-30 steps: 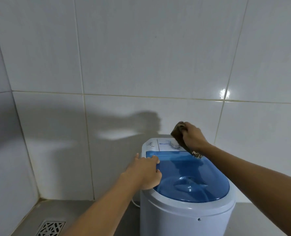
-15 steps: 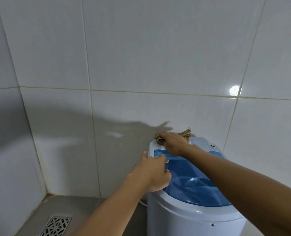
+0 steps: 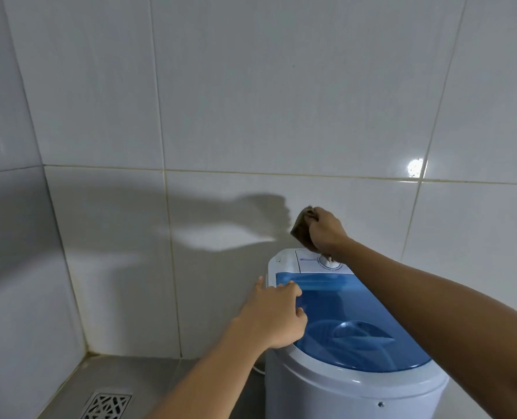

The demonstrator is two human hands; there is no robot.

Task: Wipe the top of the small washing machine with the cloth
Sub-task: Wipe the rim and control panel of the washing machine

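With the left hand (image 3: 276,317) resting loosely open on the near-left edge of the small washing machine (image 3: 354,337), the right hand (image 3: 325,231), gripping the bunched brown cloth (image 3: 300,226) above its rear control panel (image 3: 314,263), would do best to press flat and sweep forward across the blue lid (image 3: 363,322).

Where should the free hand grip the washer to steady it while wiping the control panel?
Judging by shape, grip the washing machine at its white rim beside the blue lid, coming from its left, where the left hand rests. The rounded lip gives fingers purchase, clear of the cloth.
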